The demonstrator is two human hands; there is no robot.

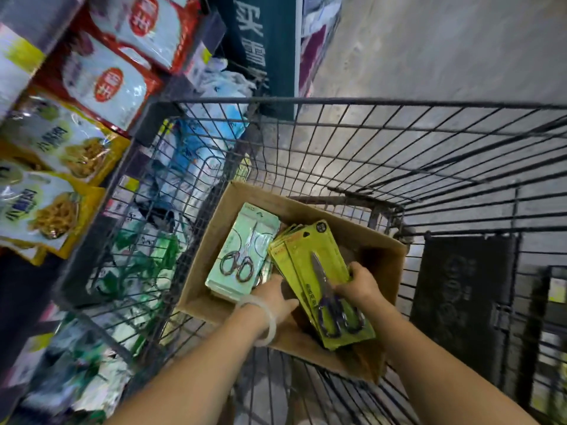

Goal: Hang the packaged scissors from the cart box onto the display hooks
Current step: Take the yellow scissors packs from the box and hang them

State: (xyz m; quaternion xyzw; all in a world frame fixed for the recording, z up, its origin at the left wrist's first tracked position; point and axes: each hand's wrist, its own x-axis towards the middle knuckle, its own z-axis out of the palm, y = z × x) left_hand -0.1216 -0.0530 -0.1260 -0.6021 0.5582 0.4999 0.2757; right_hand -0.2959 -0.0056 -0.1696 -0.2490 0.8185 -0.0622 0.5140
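Observation:
A cardboard box (211, 237) sits inside a wire cart (352, 142). In its left half lies a stack of pale green scissor packs (245, 240). On its right, several yellow-green scissor packs (319, 250) are fanned and tilted up. My right hand (357, 282) grips the right edge of the yellow-green stack, thumb on the top card. My left hand (276, 297), with a clear bangle on the wrist, reaches into the box at the stack's left side; its fingertips are hidden under the cards. No display hooks are in view.
Shelves with bagged goods (101, 75) stand close on the left, beside the cart wall. Green and blue packs (196, 154) show through the wire. A dark mat (463, 289) leans at the cart's right end. Grey floor (445, 47) runs ahead.

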